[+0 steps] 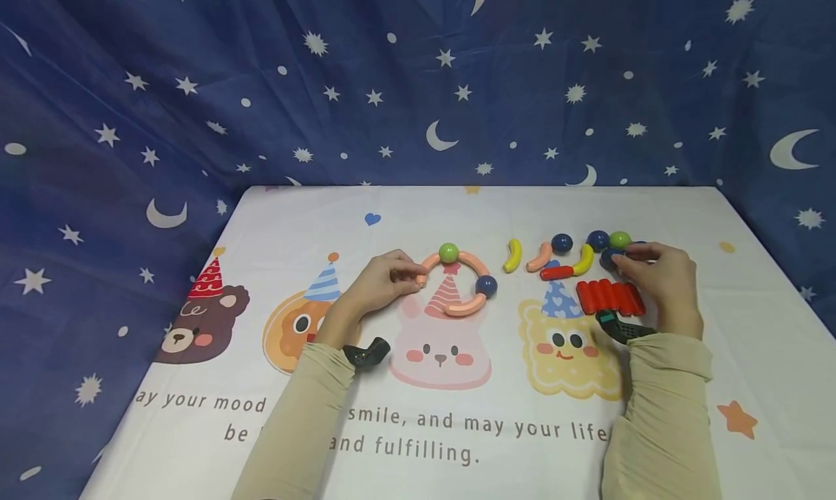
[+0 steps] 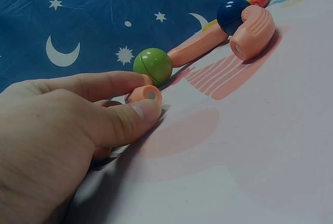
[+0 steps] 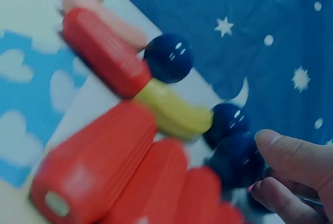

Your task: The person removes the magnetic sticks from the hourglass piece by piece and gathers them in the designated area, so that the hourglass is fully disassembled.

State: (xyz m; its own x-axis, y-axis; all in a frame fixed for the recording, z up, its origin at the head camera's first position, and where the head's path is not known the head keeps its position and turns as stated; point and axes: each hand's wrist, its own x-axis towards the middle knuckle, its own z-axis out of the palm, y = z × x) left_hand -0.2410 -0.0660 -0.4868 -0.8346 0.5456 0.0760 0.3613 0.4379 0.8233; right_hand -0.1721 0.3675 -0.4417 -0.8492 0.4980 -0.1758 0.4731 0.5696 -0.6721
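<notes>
My left hand pinches the end of a curved peach-pink magnetic stick between thumb and fingers. That stick joins a green ball, another pink stick, a dark blue ball and a third pink stick, forming an unclosed ring on the cloth. To the right, my right hand pinches a dark blue ball, thumb against its side. More blue balls and a green ball sit beside that hand, partly hidden by it.
Several red sticks lie side by side near the right wrist. A red stick meets a yellow curved stick; a loose pink stick, blue ball and yellow stick lie leftward. A starry blue curtain backs the table.
</notes>
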